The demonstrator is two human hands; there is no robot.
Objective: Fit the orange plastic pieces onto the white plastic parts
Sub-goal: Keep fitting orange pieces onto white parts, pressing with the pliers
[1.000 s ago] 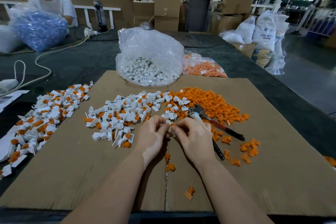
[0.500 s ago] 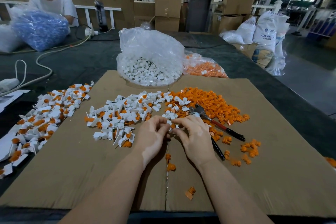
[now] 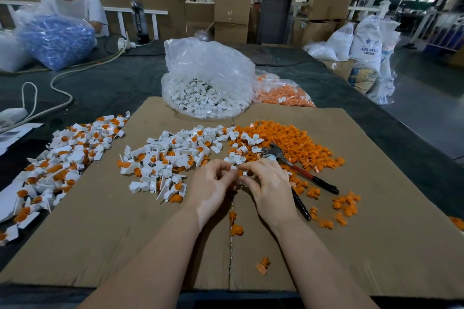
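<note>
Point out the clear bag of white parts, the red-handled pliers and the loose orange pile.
Clear plastic bag of white parts (image 3: 208,68), head view, crinkled upper wall.
Red-handled pliers (image 3: 298,169), head view, red handle.
Loose orange piece pile (image 3: 291,140), head view, middle.

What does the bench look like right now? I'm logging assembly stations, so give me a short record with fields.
surface: cardboard sheet on a dark table
left hand: pinching a small white part together with the right hand
right hand: fingers curled on the same part; an orange piece shows between the fingertips
loose orange pile: far right of the cardboard
fitted pieces: heaped left of the hands
pliers: lying right of the hands
bag of white parts: far edge, centre
</note>
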